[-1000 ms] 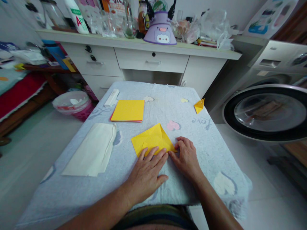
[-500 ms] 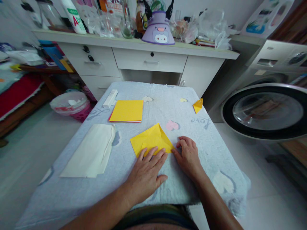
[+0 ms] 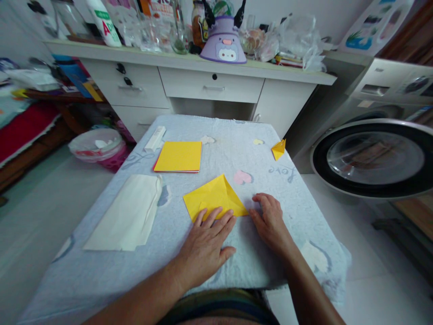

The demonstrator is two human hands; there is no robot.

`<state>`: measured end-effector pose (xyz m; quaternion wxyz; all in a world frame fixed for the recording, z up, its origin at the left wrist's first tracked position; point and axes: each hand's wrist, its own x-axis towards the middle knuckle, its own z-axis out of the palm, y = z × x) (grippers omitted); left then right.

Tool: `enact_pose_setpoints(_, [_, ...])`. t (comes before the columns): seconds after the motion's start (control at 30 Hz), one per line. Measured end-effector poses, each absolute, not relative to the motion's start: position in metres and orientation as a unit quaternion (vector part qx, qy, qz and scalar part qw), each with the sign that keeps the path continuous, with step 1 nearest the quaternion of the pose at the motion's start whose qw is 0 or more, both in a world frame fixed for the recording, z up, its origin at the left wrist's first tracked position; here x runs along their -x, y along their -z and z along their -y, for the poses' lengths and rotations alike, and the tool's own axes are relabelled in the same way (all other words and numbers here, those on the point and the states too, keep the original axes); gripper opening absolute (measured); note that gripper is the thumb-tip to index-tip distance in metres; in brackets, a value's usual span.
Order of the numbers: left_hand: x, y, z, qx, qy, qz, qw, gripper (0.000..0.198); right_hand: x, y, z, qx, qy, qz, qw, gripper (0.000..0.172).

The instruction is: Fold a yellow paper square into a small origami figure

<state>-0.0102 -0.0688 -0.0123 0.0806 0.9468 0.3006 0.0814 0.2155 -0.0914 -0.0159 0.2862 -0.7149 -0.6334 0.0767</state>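
Note:
A folded sheet of yellow paper (image 3: 216, 194) lies in front of me, with creased flaps and a sharp corner pointing right. Spread flat, my left hand (image 3: 206, 246) presses its fingertips on the paper's near edge. My right hand (image 3: 269, 221) rests on the cloth at the paper's right corner, fingers loosely curled and apart, holding nothing. Its thumb is close to that corner; whether it touches I cannot tell. Farther off is a stack of square coloured paper (image 3: 178, 156), yellow on top. A small folded yellow paper piece (image 3: 279, 150) sits near the table's right edge.
A pale blue patterned cloth (image 3: 223, 133) covers the table. White folded paper (image 3: 126, 214) lies at left, below a long white box (image 3: 155, 138). Behind stands a white cabinet (image 3: 287, 104) with a crowded top. A washing machine's round door (image 3: 375, 158) juts out at right.
My right hand has slid slightly right, away from the yellow paper's corner, which is now more exposed. My left hand stays in place on the paper.

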Motion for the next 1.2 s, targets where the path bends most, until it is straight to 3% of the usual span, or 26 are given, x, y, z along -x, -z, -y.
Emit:
enact_pose_setpoints(0.17, [0.011, 0.013, 0.068, -0.948, -0.079, -0.295, 0.091, 0.063, -0.194, 0.018, 0.088, 0.745, -0.037, 0.622, 0.239, 0.032])
enact_pose_setpoints(0.47, [0.012, 0.014, 0.070, -0.943, -0.071, -0.309, 0.102, 0.064, -0.191, 0.022, 0.089, 0.759, -0.005, 0.621, 0.195, 0.062])
enact_pose_setpoints(0.6, [0.013, 0.014, 0.068, -0.942, -0.071, -0.306, 0.116, 0.062, -0.188, 0.010, 0.094, 0.692, 0.004, 0.670, 0.268, 0.057])
enact_pose_setpoints(0.7, [0.013, 0.014, 0.068, -0.942, -0.067, -0.305, 0.124, 0.065, -0.180, 0.003, 0.101, 0.589, -0.084, 0.741, 0.311, 0.047])
enact_pose_setpoints(0.8, [0.012, 0.013, 0.067, -0.939, -0.068, -0.309, 0.136, 0.071, -0.173, 0.006, 0.106, 0.580, -0.145, 0.740, 0.308, 0.050])
enact_pose_setpoints(1.0, [0.017, 0.014, 0.066, -0.944, -0.073, -0.295, 0.128, 0.070, -0.171, 0.018, 0.105, 0.599, -0.138, 0.729, 0.300, 0.067])
enact_pose_setpoints(1.2, [0.031, 0.011, 0.064, -0.949, -0.071, -0.295, 0.090, 0.069, -0.167, 0.011, 0.105, 0.596, -0.104, 0.758, 0.243, 0.049])
